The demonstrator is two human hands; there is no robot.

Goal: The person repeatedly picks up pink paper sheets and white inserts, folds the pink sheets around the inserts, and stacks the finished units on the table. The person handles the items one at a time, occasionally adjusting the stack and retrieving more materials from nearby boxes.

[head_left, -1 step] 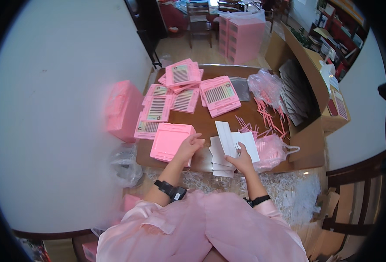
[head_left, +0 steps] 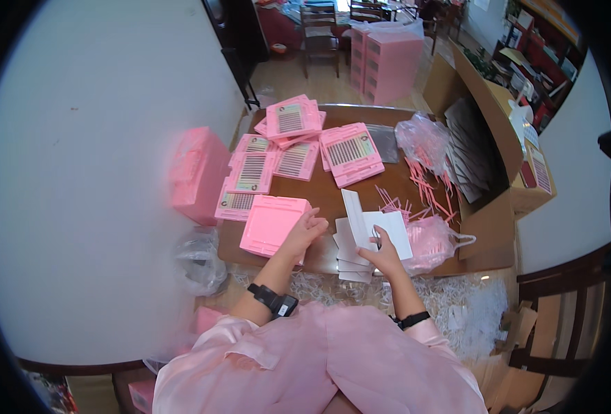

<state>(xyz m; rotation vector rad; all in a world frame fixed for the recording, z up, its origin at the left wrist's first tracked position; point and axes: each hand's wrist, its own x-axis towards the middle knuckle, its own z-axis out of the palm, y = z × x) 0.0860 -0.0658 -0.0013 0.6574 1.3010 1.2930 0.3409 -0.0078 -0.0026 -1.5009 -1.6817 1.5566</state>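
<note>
My right hand (head_left: 383,257) grips a narrow white panel (head_left: 358,215), tilted up with thumb and fingers on its lower part. A small dark detail shows by its fingers, too small to name. Beneath lie several flat white panels (head_left: 350,257), loosely fanned at the table's near edge. My left hand (head_left: 307,233) is held at the right side of a pink, shallow box-like plastic piece (head_left: 272,224). Its fingers are partly spread and nothing shows in them; whether they touch the pink piece I cannot tell.
Stacked pink panels with striped labels (head_left: 293,119) lie across the brown table (head_left: 333,196). Pink strips (head_left: 430,186) and plastic bags (head_left: 419,141) sit at the right, beside a large open cardboard box (head_left: 488,238). Pink drawer units (head_left: 392,65) stand beyond; shredded paper (head_left: 450,297) covers the near floor.
The whole view has shifted very slightly. Both hands keep nearly the same place, and the narrow white panel is still in my right hand.
</note>
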